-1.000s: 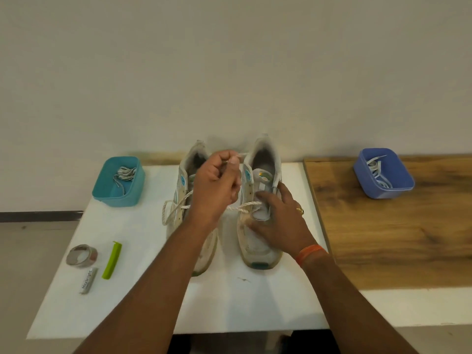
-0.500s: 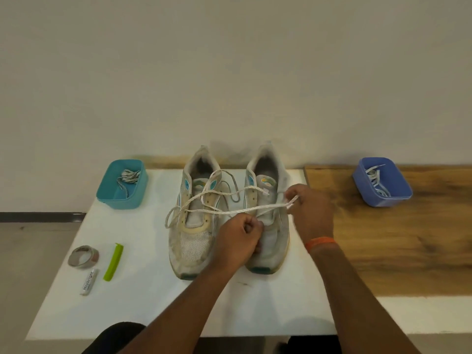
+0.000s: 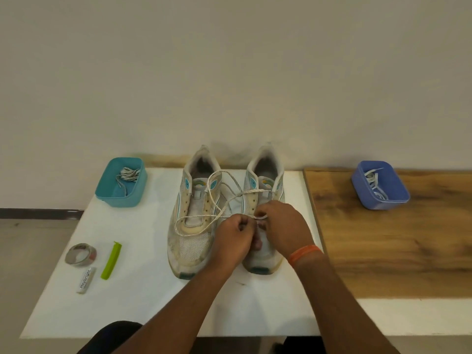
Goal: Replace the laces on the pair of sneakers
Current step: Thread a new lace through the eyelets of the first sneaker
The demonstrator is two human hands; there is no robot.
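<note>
Two worn white sneakers stand side by side on the white table (image 3: 143, 307), toes toward me. The left sneaker (image 3: 194, 226) has bare eyelets. A cream lace (image 3: 222, 198) lies in loose loops across it and runs to the right sneaker (image 3: 265, 180). My left hand (image 3: 233, 238) pinches this lace over the lower eyelets of the right sneaker. My right hand (image 3: 283, 226), with an orange wristband, pinches a small loop of the same lace right beside it. Both hands hide the front of the right sneaker's lacing.
A teal tub (image 3: 121, 183) with a bundled lace stands at the back left. A blue tub (image 3: 380, 186) holding white laces sits on the wooden top (image 3: 396, 246) at right. A tape roll (image 3: 80, 254), a green clip (image 3: 111, 260) and a small white tube (image 3: 86, 279) lie front left.
My left hand came down from above the sneakers to the right sneaker's lower eyelets. My right hand moved left from the sneaker's outer side to meet it, and the stretched lace went slack.
</note>
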